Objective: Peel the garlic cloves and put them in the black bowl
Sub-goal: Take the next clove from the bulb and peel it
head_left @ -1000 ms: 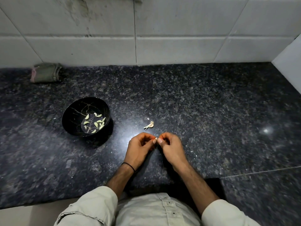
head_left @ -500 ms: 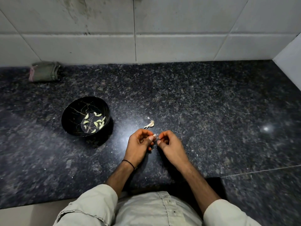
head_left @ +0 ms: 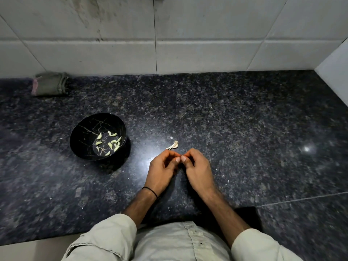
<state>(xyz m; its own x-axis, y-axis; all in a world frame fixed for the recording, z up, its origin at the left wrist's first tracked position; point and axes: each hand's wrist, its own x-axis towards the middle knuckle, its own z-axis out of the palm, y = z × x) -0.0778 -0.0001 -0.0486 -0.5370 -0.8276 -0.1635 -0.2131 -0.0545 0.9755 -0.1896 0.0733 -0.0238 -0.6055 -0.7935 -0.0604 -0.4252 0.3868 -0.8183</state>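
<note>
Head view: left hand and right hand meet thumb-tip to thumb-tip over the counter, fingers curled, pinching a clove they hide, so its axis cannot be told. Just beyond them lies a garlic scrap, its long axis running near-left to far-right. Peeled cloves lie pointing every way in the bowl, to the left.

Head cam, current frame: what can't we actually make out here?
Head view: anything between left hand and right hand is hidden by their curled fingers.
In black bowl, cloves are small, clustered; exact count unsure.
On counter, garlic scrap too small to tell skin from clove.
Far left, folded cloth blurred, material unclear.
</note>
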